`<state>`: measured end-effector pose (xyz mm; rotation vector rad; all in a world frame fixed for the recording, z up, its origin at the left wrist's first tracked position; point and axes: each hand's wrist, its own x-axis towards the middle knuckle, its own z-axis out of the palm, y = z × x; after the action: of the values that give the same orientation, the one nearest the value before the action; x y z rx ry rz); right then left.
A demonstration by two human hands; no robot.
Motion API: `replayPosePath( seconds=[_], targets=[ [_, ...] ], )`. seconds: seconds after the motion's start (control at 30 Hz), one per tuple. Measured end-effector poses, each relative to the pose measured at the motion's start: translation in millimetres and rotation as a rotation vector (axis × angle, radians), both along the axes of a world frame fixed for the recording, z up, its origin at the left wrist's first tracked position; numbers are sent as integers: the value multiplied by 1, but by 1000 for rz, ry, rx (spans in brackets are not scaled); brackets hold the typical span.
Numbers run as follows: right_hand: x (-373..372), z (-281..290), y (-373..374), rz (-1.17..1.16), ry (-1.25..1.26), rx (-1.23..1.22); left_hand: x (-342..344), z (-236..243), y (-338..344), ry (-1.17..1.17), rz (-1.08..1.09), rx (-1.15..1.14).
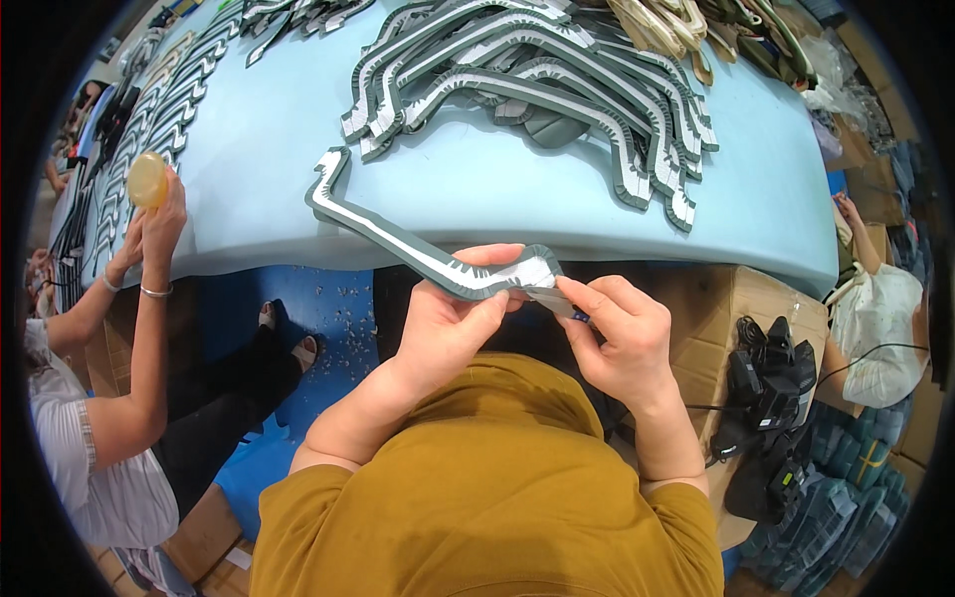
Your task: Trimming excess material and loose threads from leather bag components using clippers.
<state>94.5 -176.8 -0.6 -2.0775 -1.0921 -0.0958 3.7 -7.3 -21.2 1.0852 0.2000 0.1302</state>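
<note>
My left hand (443, 328) pinches a long bent strip (393, 237), dark green along its edges with a white band down the middle. The white lining is notched at the bends. One end of the strip rests over the table edge, and the other curves between my hands. My right hand (629, 333) is closed round a small knife (553, 300) with a silver blade and a bit of dark blue handle; most of the handle is hidden by my fingers. Its blade lies against the underside of the strip's curved right end, which my right fingertips touch.
A pile of similar strips (527, 85) lies on the light blue table (269, 169), beside beige pieces (662, 25). At left, a person holds a yellowish rounded object (147, 179). A cardboard box (736, 298) with black devices (771, 373) stands right; another person (875, 328) sits beyond.
</note>
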Motion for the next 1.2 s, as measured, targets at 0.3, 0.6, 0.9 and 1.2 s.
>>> replayPosePath(
  seconds=[0.3,0.6,0.9,1.2],
  targets=[
    [0,-2,1,-4,-33,-10,0,-2,-2,22,17,-8],
    [0,-2,3,-6,-157,-30,0,-1,-4,37,29,-39],
    [-1,-11,-8,-27,17,107,0,-6,-1,50,44,-125],
    [5,-3,-16,-62,154,116,-1,-8,3,6,62,-185]
  ],
)
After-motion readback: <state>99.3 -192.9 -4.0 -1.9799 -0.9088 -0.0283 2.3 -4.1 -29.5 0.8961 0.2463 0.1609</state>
